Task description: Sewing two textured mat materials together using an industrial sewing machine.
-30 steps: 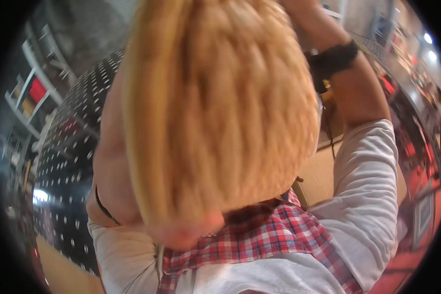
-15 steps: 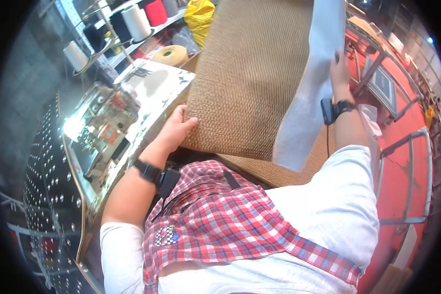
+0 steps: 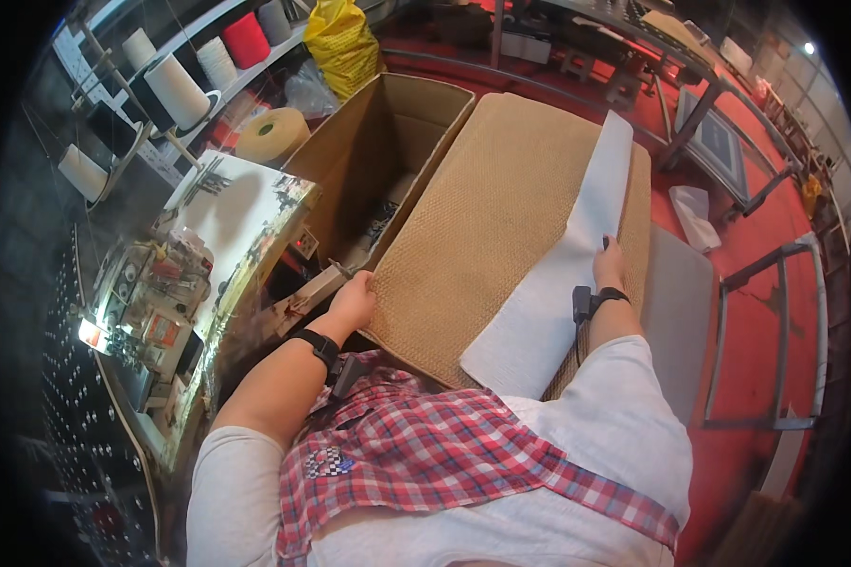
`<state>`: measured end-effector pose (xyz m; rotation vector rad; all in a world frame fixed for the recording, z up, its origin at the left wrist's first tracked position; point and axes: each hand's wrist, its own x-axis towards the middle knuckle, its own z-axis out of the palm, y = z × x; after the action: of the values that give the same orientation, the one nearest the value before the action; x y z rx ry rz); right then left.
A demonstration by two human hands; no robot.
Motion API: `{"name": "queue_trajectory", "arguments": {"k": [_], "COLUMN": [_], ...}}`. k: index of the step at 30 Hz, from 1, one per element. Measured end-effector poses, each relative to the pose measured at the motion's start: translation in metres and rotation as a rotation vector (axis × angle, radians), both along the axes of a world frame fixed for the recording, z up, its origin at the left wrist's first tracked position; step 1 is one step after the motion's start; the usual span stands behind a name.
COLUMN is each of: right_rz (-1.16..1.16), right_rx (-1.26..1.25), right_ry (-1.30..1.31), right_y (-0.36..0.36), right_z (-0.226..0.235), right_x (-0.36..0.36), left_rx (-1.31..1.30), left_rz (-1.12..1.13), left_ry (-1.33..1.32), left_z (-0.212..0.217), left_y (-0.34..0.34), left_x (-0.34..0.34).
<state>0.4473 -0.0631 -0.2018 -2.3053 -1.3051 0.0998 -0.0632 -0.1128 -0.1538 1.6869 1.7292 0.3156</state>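
A brown woven mat [image 3: 482, 217] lies spread out in front of me, over another brown mat [image 3: 639, 203] that shows along its right side. Its right edge is folded over, so a long strip of whitish backing [image 3: 548, 293] faces up. My left hand [image 3: 355, 300] is closed on the mat's left edge near the front corner, the thumb on top. On the right, my right hand [image 3: 609, 263] is closed at the outer edge of the whitish backing; its fingertips are partly hidden.
To the left stands a sewing machine [image 3: 151, 302] on a worn white table [image 3: 227, 203]. An open cardboard box [image 3: 425, 87] adjoins the mat. Thread cones [image 3: 178, 93], a tape roll [image 3: 272, 135] and a yellow bag [image 3: 338, 47] sit behind. Metal frames [image 3: 771, 331] stand on the red floor at right.
The mat has come down from a raised position and now lies flat. Both hands moved lower with it, the right one nearer to me. The cardboard box has come into sight.
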Motion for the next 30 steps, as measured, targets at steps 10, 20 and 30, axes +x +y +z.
{"name": "queue_trajectory", "arguments": {"k": [10, 20, 30], "right_rz": [0.035, 0.404, -0.395], "right_rx": [0.180, -0.473, -0.730], "right_ry": [-0.311, -0.404, -0.584], "right_y": [0.008, 0.048, -0.109], "right_z": [0.017, 0.066, 0.134], "right_x": [-0.017, -0.005, 0.118], "left_rx": [0.304, 0.949, 0.431], "left_rz": [-0.085, 0.729, 1.052], "left_ry": [0.070, 0.462, 1.036], "left_z": [0.013, 0.198, 0.205], "left_y": [-0.017, -0.103, -0.301], "left_x": [-0.035, -0.285, -0.444]}}
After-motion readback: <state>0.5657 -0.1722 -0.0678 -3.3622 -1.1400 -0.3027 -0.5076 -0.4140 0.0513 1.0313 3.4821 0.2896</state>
